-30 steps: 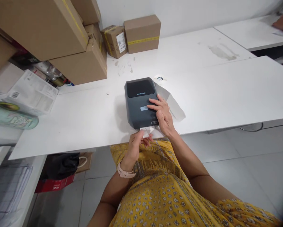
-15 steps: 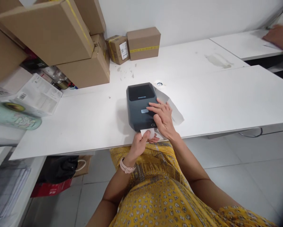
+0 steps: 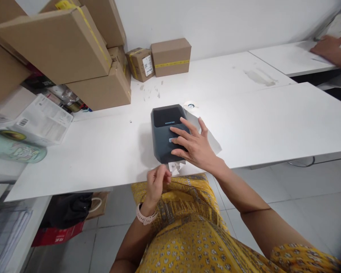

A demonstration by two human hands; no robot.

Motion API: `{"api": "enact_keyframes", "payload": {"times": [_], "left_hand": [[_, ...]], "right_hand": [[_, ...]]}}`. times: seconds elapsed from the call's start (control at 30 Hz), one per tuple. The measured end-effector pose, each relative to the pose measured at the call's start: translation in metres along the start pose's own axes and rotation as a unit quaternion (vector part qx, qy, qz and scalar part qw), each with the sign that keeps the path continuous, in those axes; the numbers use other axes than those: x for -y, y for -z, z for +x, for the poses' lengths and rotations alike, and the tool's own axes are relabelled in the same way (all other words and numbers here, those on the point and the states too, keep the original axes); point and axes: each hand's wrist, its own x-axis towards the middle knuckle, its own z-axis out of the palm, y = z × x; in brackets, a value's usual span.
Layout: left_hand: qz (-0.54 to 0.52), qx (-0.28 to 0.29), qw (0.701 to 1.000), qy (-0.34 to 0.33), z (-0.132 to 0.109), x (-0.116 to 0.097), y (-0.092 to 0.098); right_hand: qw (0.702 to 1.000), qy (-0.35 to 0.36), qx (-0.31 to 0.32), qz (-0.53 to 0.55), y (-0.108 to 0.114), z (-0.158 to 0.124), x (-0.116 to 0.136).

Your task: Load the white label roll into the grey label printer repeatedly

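A dark grey label printer (image 3: 161, 138) lies near the front edge of the white table. My right hand (image 3: 194, 146) is open over its top, fingers spread, with a fingertip at the pale button (image 3: 170, 140). A crumpled, torn-looking strip of white label paper (image 3: 175, 167) sticks out of the printer's front. Just left of that strip my left hand (image 3: 158, 181) is closed with curled fingers; whatever they may hold is hidden. Behind the printer's right side lie a small paper roll (image 3: 190, 105) and a loose white sheet (image 3: 215, 142).
Cardboard boxes (image 3: 82, 49) are stacked at the left, and a taped carton (image 3: 172, 57) stands against the wall. A white box (image 3: 45, 117) and a mint-green bottle (image 3: 19, 148) are at the left edge. A co-worker's hand (image 3: 326, 47) rests at far right.
My left hand has let go of the paper strip and moved left, its fingers now curled. My right hand has spread its fingers over the printer. The strip now looks crumpled.
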Motion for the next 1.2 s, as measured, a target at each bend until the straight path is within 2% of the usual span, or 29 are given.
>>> {"api": "enact_keyframes", "payload": {"times": [0.07, 0.1, 0.13, 0.17, 0.3, 0.43, 0.53, 0.63, 0.73, 0.83, 0.93, 1.03, 1.13, 1.2], "left_hand": [[0.016, -0.146, 0.986, -0.082, 0.002, -0.001, 0.006], [0.019, -0.202, 0.972, -0.117, 0.005, -0.002, 0.007], [0.019, -0.232, 0.962, -0.142, 0.008, -0.002, 0.007], [0.017, -0.236, 0.959, -0.154, 0.012, -0.002, 0.007], [-0.013, -0.131, 0.980, -0.152, 0.022, -0.002, 0.003], [-0.057, -0.098, 0.972, -0.208, 0.032, -0.017, 0.001], [-0.085, -0.102, 0.961, -0.244, 0.054, -0.036, 0.004], [-0.095, -0.119, 0.959, -0.238, 0.095, -0.045, 0.013], [-0.067, -0.100, 0.971, -0.205, 0.138, -0.035, 0.022], [-0.050, -0.032, 0.988, -0.143, 0.163, -0.013, 0.026], [-0.065, 0.039, 0.992, -0.105, 0.165, 0.005, 0.026], [-0.075, 0.076, 0.988, -0.114, 0.157, 0.011, 0.024], [-0.078, 0.079, 0.986, -0.122, 0.153, 0.008, 0.022], [-0.084, 0.070, 0.987, -0.120, 0.152, 0.006, 0.021]], "right_hand": [[0.999, -0.017, -0.011, 0.039, -0.007, -0.007, -0.002], [0.997, -0.029, -0.022, 0.064, -0.011, -0.014, -0.002], [0.994, -0.045, -0.038, 0.094, -0.017, -0.021, -0.002], [0.988, -0.063, -0.059, 0.127, -0.023, -0.030, -0.001], [0.950, -0.141, -0.135, 0.244, -0.040, -0.061, 0.008], [0.937, -0.155, -0.129, 0.285, -0.031, -0.059, 0.013], [0.943, -0.137, -0.127, 0.276, -0.013, -0.035, 0.009], [0.959, -0.108, -0.142, 0.220, 0.001, 0.000, 0.000], [0.974, -0.077, -0.164, 0.137, 0.008, 0.044, -0.013], [0.979, -0.059, -0.185, 0.069, 0.011, 0.088, -0.031], [0.979, -0.063, -0.193, 0.037, 0.012, 0.128, -0.053], [0.977, -0.077, -0.195, 0.036, 0.012, 0.157, -0.071], [0.970, -0.082, -0.228, 0.028, 0.014, 0.166, -0.076], [0.967, -0.065, -0.247, -0.003, 0.014, 0.156, -0.071]]}}
